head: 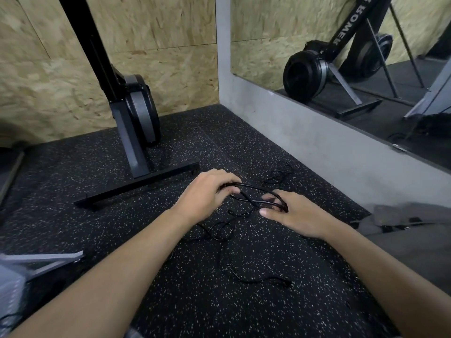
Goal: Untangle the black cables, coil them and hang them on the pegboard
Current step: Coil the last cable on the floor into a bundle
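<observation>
As I reach down over the speckled black rubber floor, both my hands are closed on the same black cable, which is lifted a little above the floor between them. My left hand has its fingers curled over the left end of a glossy loop, and my right hand grips the other end, thumb underneath and fingers bent over the top. The strands cross once in the gap between my hands. From that crossing the rest of the cable drops to the floor and runs toward me in loose, tangled bends, finishing at a small plug end that lies flat between my forearms. A second tangle of thinner black cable lies on the floor just beyond my right hand, near the foot of the grey concrete wall. To my left stands a rowing machine, stored upright, its crossbar foot flat on the floor and close to my left hand. Chipboard panelling covers the wall behind it, and a mirror above the concrete shows the rower again. Grey fabric sits at my right wrist; I cannot tell what it is.
</observation>
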`<control>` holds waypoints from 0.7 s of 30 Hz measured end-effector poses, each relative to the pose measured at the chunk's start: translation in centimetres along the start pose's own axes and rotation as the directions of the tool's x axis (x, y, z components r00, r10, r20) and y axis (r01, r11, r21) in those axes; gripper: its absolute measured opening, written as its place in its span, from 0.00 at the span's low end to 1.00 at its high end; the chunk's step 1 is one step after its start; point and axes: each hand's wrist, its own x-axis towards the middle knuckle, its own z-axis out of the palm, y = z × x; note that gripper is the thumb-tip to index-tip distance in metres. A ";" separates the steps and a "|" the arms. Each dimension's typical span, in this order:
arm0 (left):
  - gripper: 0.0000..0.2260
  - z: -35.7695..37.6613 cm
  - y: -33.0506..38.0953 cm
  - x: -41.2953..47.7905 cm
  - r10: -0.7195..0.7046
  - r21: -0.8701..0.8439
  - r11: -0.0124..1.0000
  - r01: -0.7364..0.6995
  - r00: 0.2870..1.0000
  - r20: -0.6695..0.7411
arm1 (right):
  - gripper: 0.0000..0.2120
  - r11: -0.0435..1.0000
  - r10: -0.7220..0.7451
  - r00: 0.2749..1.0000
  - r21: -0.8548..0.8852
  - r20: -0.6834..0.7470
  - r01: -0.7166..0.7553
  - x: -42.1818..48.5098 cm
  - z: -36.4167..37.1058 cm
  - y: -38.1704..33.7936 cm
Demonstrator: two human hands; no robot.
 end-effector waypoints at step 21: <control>0.10 0.1 0.6 -0.4 0.003 -0.044 0.999 0.001 0.997 0.076 | 0.16 0.985 0.057 0.959 0.141 0.279 -0.099 -0.6 1.6 -0.4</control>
